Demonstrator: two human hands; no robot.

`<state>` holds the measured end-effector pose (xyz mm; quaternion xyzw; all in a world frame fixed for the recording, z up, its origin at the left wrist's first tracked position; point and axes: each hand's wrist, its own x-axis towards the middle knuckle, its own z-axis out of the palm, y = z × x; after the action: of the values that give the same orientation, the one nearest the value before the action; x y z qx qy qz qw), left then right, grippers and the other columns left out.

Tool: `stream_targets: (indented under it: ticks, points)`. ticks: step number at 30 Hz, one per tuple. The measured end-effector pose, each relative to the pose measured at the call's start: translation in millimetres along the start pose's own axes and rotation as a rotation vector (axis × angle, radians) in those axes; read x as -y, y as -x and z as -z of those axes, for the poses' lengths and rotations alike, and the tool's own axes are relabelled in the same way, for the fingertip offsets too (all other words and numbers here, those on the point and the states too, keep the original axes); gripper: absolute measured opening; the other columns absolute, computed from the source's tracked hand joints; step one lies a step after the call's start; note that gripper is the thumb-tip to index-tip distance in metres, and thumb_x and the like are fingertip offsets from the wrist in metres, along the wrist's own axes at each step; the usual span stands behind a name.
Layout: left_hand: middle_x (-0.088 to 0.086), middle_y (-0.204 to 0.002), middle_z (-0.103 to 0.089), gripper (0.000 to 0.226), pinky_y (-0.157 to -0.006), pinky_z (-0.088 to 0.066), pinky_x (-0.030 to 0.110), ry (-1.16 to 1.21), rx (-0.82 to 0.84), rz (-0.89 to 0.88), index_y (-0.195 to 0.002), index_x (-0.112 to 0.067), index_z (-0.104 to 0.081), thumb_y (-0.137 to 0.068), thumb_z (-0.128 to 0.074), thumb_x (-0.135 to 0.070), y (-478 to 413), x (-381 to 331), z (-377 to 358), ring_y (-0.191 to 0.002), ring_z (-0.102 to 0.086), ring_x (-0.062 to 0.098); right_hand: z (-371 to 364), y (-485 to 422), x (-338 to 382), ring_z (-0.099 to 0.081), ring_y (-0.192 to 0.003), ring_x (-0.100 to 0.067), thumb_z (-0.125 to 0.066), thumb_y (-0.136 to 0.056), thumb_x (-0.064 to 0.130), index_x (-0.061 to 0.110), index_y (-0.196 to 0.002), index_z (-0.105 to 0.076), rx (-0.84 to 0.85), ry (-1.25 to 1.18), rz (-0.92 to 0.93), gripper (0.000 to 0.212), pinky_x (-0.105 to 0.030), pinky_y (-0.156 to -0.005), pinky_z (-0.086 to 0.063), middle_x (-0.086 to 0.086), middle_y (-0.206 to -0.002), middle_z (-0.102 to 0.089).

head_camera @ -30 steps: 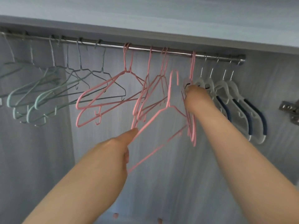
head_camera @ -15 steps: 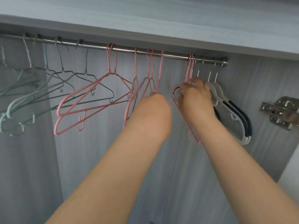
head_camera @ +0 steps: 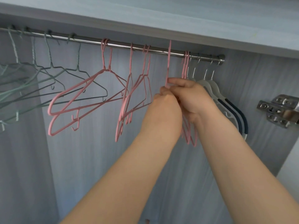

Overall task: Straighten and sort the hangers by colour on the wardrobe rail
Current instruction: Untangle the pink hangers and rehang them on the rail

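A metal rail [head_camera: 163, 52] runs under the wardrobe's top shelf. Green and dark grey hangers [head_camera: 40, 81] hang at the left. Several pink hangers [head_camera: 90, 91] hang askew in the middle, and two pink ones [head_camera: 186, 65] hang at the right beside several white hangers with navy grips [head_camera: 226, 102]. One pink hanger [head_camera: 168, 62] stands with its hook level with the rail; whether it rests on the rail I cannot tell. My right hand [head_camera: 191, 97] pinches its neck. My left hand [head_camera: 165, 107] is closed on it just below; its body is hidden behind my hands.
The shelf board [head_camera: 178, 21] sits close above the rail. A metal door hinge [head_camera: 281, 109] is fixed to the right side wall. The grey back panel [head_camera: 97, 159] lies behind the hangers.
The loose pink hanger rose from below the rail up to it. My left hand moved up and right to meet my right hand, which shifted from the hangers at the right to the hanger's neck.
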<state>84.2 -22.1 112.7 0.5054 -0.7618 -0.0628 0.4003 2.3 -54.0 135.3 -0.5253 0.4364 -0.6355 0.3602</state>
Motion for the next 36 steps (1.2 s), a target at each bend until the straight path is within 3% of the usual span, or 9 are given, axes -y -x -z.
stream_targets:
  ticks: [4, 8, 11, 19, 22, 27, 30, 33, 36]
  points:
    - [0.013, -0.130, -0.049, 0.056, -0.089, -0.041, 0.028, 0.209, 0.008, -0.007, -0.143, -0.013, -0.014, -0.091, -0.033, -0.002, -9, 16, -9, -0.112, -0.052, 0.024, -8, -7, -1, -0.062, -0.044, -0.006, -0.053, -0.086, -0.006, 0.000, -0.118, -0.054, -0.033, -0.080, -0.036, 0.033, -0.015, -0.048, -0.053, 0.000, -0.057, -0.066]
    - [-0.001, -0.098, -0.058, 0.056, -0.062, -0.050, 0.020, 0.792, 0.027, 0.100, -0.144, -0.024, -0.009, -0.096, -0.035, -0.012, -9, 37, -21, -0.067, -0.057, 0.014, -9, -12, -6, -0.063, -0.062, -0.014, -0.055, -0.083, -0.010, 0.002, -0.126, -0.046, -0.023, -0.082, -0.107, 0.045, -0.020, -0.052, -0.056, -0.009, -0.077, -0.062]
    - [-0.003, -0.091, -0.061, 0.054, -0.055, -0.046, 0.014, 0.836, 0.000, 0.097, -0.141, -0.022, -0.018, -0.094, -0.040, -0.010, -5, 54, -32, -0.060, -0.059, 0.004, -8, -17, -10, -0.062, -0.069, -0.017, -0.056, -0.083, -0.011, 0.002, -0.128, -0.044, -0.029, -0.081, -0.115, 0.049, -0.022, -0.060, -0.057, -0.010, -0.080, -0.060]
    - [-0.019, -0.093, -0.057, 0.039, -0.077, -0.040, 0.003, 0.649, -0.016, -0.006, -0.122, -0.021, -0.051, -0.084, -0.061, -0.020, 32, 80, -35, -0.085, -0.057, -0.003, -10, -37, -13, -0.055, -0.064, -0.017, -0.045, -0.089, -0.012, -0.004, -0.133, -0.037, -0.124, 0.277, -0.125, 0.046, -0.030, -0.081, -0.049, -0.022, -0.106, -0.051]
    - [-0.019, -0.088, -0.061, 0.026, -0.071, -0.043, 0.005, 0.545, -0.203, -0.091, -0.104, -0.025, -0.064, -0.079, -0.068, -0.020, 47, 84, -17, -0.080, -0.057, 0.004, -8, -43, -17, -0.063, -0.091, -0.034, -0.044, -0.090, -0.010, -0.004, -0.132, -0.039, -0.136, 0.361, -0.170, 0.043, -0.033, -0.085, -0.049, -0.024, -0.120, -0.051]
    - [-0.017, -0.084, -0.066, 0.021, -0.057, -0.045, 0.007, 0.605, -0.443, -0.015, -0.091, -0.032, -0.065, -0.075, -0.070, -0.021, 46, 95, 23, -0.068, -0.060, 0.006, -19, -27, -14, -0.045, -0.121, -0.030, -0.047, -0.092, 0.014, 0.005, -0.133, -0.038, -0.160, 1.222, 0.111, 0.043, -0.025, -0.093, -0.038, -0.017, -0.139, -0.038]
    - [-0.011, -0.086, -0.067, 0.027, -0.056, -0.044, 0.003, 0.591, -0.393, 0.041, -0.100, -0.031, -0.064, -0.076, -0.070, -0.023, 40, 102, 23, -0.070, -0.061, 0.002, -44, -16, -6, -0.048, -0.098, -0.023, -0.040, -0.095, 0.017, 0.006, -0.119, -0.047, -0.109, 1.043, 0.341, 0.027, -0.025, -0.066, -0.034, -0.015, -0.117, -0.048]
    - [-0.004, -0.087, -0.068, 0.025, -0.055, -0.044, 0.005, 0.591, -0.346, 0.037, -0.099, -0.028, -0.065, -0.076, -0.070, -0.020, 43, 106, 18, -0.068, -0.062, 0.005, -67, -17, -11, -0.054, -0.087, -0.025, -0.039, -0.095, 0.018, 0.006, -0.095, -0.050, 0.001, 0.723, 0.091, 0.016, -0.032, -0.076, -0.049, -0.008, -0.089, -0.050]
    - [-0.014, -0.093, -0.064, 0.021, -0.057, -0.045, 0.006, 0.573, -0.343, 0.019, -0.092, -0.028, -0.064, -0.075, -0.070, -0.018, 47, 111, 21, -0.071, -0.061, 0.004, -73, -21, -20, -0.050, -0.057, -0.018, -0.042, -0.089, 0.001, 0.010, -0.067, -0.045, 0.063, 0.345, -0.114, 0.024, -0.027, -0.054, -0.049, -0.006, -0.065, -0.048]
